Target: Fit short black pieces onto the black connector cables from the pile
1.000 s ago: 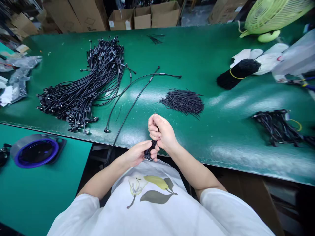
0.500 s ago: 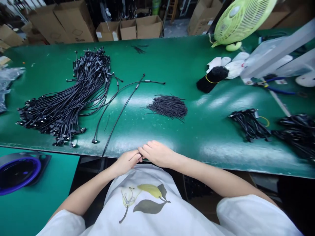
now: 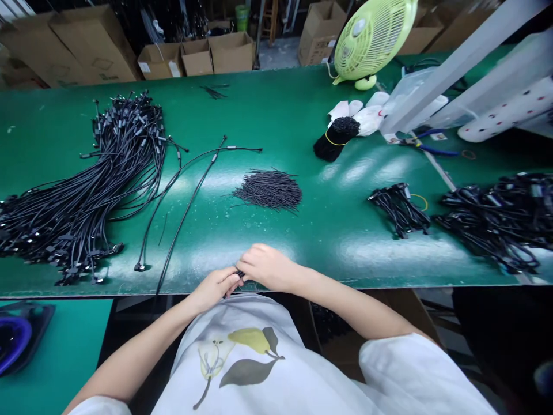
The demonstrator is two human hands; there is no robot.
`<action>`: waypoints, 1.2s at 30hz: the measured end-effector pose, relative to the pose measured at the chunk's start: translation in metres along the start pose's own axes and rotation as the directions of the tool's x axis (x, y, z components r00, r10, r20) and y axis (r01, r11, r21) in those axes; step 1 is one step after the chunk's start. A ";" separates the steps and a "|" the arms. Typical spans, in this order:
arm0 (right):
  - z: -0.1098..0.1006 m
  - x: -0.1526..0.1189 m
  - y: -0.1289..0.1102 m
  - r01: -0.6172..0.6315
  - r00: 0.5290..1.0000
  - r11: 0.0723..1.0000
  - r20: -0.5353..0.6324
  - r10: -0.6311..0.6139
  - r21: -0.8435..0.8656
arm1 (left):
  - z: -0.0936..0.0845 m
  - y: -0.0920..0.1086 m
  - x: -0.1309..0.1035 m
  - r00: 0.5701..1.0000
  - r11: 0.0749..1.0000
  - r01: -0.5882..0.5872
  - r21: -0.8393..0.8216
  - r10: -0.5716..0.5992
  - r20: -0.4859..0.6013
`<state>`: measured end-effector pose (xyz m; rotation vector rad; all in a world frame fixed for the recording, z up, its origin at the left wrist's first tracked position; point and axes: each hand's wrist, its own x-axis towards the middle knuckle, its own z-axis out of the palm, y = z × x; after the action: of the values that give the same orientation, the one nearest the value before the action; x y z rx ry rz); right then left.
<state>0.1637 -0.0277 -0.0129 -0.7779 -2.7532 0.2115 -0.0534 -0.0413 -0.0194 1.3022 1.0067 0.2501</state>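
My left hand [image 3: 217, 286] and my right hand [image 3: 265, 268] meet at the table's front edge, close to my shirt. The fingers of both are closed on a short dark stretch of what looks like a black cable [image 3: 239, 273]; most of it is hidden by the fingers. Beyond them lies a pile of short black wire ties [image 3: 270, 189]. To the left, two loose black cables [image 3: 185, 213] cross each other on the green table [image 3: 337, 230], beside a big heap of black cables [image 3: 125, 155] with small connectors.
On the right lie folded black cable bundles [image 3: 400, 208], more coiled cables [image 3: 496, 216] and blue-handled pliers [image 3: 436, 151]. A banded black bundle [image 3: 336, 138] and a green fan [image 3: 371, 40] stand farther back. A grey post [image 3: 458, 63] slants across the right side. Cardboard boxes [image 3: 231, 53] line the far edge.
The view has swung to the right, so the table's contents appear farther left. Both hands stay together, and a little more of the black piece shows between the fingers.
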 end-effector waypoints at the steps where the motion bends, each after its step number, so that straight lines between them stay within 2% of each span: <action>1: -0.006 -0.005 0.012 -0.109 0.989 0.993 -0.093 0.113 0.055 | 0.001 0.000 0.001 0.998 0.997 -0.012 -0.078 0.007 -0.055; 2: -0.011 -0.011 0.027 -0.261 0.941 0.960 -0.194 0.277 0.100 | 0.001 0.000 0.002 0.994 0.986 -0.029 -0.167 0.011 -0.111; 3: -0.016 -0.017 0.043 -0.444 0.842 0.886 -0.278 0.463 0.131 | 0.001 0.000 0.002 0.987 0.966 -0.049 -0.255 0.007 -0.161; 4: -0.019 -0.024 0.060 -0.618 0.709 0.773 -0.323 0.627 0.143 | 0.001 0.001 0.003 0.979 0.940 -0.069 -0.334 0.000 -0.203; 5: -0.020 -0.031 0.076 -0.752 0.583 0.646 -0.327 0.744 0.129 | 0.000 0.003 0.003 0.972 0.913 -0.091 -0.397 -0.004 -0.234; 6: -0.019 -0.037 0.089 -0.838 0.492 0.538 -0.302 0.816 0.088 | 0.000 0.004 0.003 0.968 0.890 -0.112 -0.442 -0.003 -0.251; 7: -0.017 -0.042 0.100 -0.882 0.446 0.469 -0.258 0.857 0.031 | 0.000 0.006 0.002 0.966 0.873 -0.127 -0.471 0.001 -0.259; 9: -0.011 -0.049 0.111 -0.906 0.423 0.417 -0.190 0.886 -0.071 | 0.000 0.009 0.001 0.965 0.853 -0.142 -0.502 0.007 -0.261; 12: -0.006 -0.056 0.110 -0.905 0.425 0.402 -0.226 0.877 -0.141 | 0.002 0.012 -0.001 0.964 0.827 -0.150 -0.542 0.001 -0.265; 15: -0.005 -0.060 0.106 -0.910 0.415 0.403 -0.292 0.862 -0.102 | 0.003 0.012 -0.002 0.965 0.804 -0.157 -0.574 0.001 -0.263; 17: -0.002 -0.061 0.108 -0.906 0.413 0.421 -0.274 0.868 -0.032 | 0.003 0.012 -0.002 0.970 0.797 -0.153 -0.584 0.008 -0.243; 21: -0.003 -0.065 0.109 -0.874 0.464 0.485 -0.238 0.853 0.036 | 0.003 0.011 -0.004 0.975 0.784 -0.150 -0.603 0.017 -0.220; 23: -0.008 -0.068 0.104 -0.877 0.457 0.480 -0.285 0.843 0.015 | 0.002 0.010 -0.006 0.973 0.774 -0.163 -0.612 0.023 -0.230; 25: -0.016 -0.071 0.093 -0.902 0.409 0.431 -0.343 0.846 -0.011 | 0.001 0.009 -0.009 0.970 0.762 -0.174 -0.624 0.025 -0.240; 28: -0.025 -0.070 0.074 -0.940 0.313 0.342 -0.456 0.833 -0.020 | 0.001 0.010 -0.010 0.972 0.744 -0.169 -0.646 0.018 -0.233; 32: -0.029 -0.066 0.059 -0.962 0.214 0.272 -0.567 0.796 0.019 | 0.004 0.014 -0.009 0.978 0.736 -0.158 -0.658 0.027 -0.205; 34: -0.030 -0.065 0.059 -0.964 0.171 0.257 -0.589 0.790 0.066 | 0.006 0.015 -0.009 0.980 0.734 -0.161 -0.660 0.042 -0.194; 36: -0.031 -0.064 0.059 -0.943 0.124 0.284 -0.612 0.781 0.171 | 0.007 0.015 -0.009 0.982 0.732 -0.160 -0.663 0.053 -0.179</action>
<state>0.2538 -0.0099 -0.0097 -2.0882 -1.3477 -0.1953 -0.0478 -0.0471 -0.0025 0.6676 0.8411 0.7444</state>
